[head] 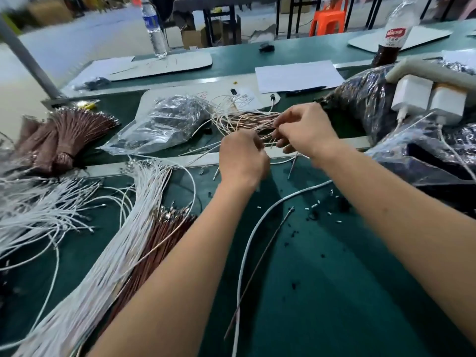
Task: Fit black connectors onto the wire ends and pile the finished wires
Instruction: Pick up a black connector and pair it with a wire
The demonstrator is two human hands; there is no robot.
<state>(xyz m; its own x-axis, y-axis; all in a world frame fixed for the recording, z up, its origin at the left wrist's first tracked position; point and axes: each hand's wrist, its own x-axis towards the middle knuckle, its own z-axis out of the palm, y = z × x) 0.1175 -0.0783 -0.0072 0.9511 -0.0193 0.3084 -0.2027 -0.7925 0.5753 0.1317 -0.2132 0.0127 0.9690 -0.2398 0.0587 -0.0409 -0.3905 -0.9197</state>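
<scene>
Head view: green bench mat (322, 266), both hands above it, left hand (242, 158) and right hand (306, 132) fingers curled pinching the wire pile (247, 121), connector bag (164, 124) left of pile, orange stool (327, 21) far behind.

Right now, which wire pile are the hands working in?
The loose mixed pile at the far middle, beside the clear bag. Both hands, left and right, have their fingers in it; the other piles lie untouched to the left.
</scene>
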